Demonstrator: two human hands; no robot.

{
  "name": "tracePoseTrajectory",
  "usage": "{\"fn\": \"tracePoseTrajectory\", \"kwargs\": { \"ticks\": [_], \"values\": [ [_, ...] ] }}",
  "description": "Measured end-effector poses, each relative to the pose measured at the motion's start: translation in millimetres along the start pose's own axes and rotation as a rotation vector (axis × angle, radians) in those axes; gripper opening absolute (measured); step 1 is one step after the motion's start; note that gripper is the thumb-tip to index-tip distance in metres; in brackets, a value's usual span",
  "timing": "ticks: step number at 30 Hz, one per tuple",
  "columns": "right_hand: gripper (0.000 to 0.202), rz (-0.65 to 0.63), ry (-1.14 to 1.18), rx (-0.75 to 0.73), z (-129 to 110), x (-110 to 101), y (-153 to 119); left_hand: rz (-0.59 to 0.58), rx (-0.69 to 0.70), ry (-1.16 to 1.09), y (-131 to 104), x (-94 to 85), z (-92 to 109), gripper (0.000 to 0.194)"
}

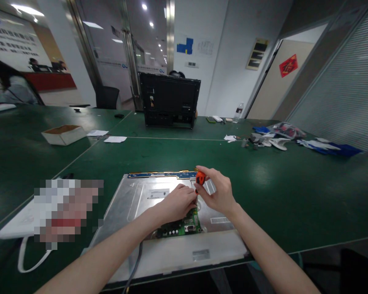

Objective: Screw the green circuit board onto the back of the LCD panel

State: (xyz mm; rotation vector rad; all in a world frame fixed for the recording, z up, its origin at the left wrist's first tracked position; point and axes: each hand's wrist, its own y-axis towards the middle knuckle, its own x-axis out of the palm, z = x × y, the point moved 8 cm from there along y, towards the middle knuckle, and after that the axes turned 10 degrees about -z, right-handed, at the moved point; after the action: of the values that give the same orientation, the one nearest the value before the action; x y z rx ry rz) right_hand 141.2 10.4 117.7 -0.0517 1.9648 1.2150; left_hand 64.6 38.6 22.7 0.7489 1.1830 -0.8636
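Note:
In front of me a silver display panel [125, 212] lies flat, its back facing up. A green circuit board [179, 229] sits on it, partly under my left hand, and a blue strip board [159, 175] runs along its far edge. My right hand [219, 190] grips the orange and black handle of a screwdriver [200, 177], held upright over the panel. My left hand [180, 201] is closed with its fingertips by the screwdriver's lower end, above the green board. What those fingers pinch, if anything, is hidden.
A dark cable [137, 265] crosses the panel's near edge. Left of it lies a white device [18, 222], partly blurred out. Farther off are an open box [64, 134], a black monitor casing [171, 100], a bottle [238, 112] and piled gloves and bags [272, 136]. A person [12, 87] sits far left.

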Motion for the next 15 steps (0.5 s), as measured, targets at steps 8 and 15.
{"fn": "tracePoseTrajectory", "kwargs": {
  "ticks": [8,15],
  "values": [
    [0.046,0.005,0.01,-0.027,-2.5,-1.0,-0.3,0.002,0.006,0.017,1.5,1.5,0.7,0.011],
    [0.045,0.011,0.0,-0.028,-3.8,-1.7,0.8,0.0,0.003,0.022,2.3,4.9,-1.1,0.01]
  ]
}}
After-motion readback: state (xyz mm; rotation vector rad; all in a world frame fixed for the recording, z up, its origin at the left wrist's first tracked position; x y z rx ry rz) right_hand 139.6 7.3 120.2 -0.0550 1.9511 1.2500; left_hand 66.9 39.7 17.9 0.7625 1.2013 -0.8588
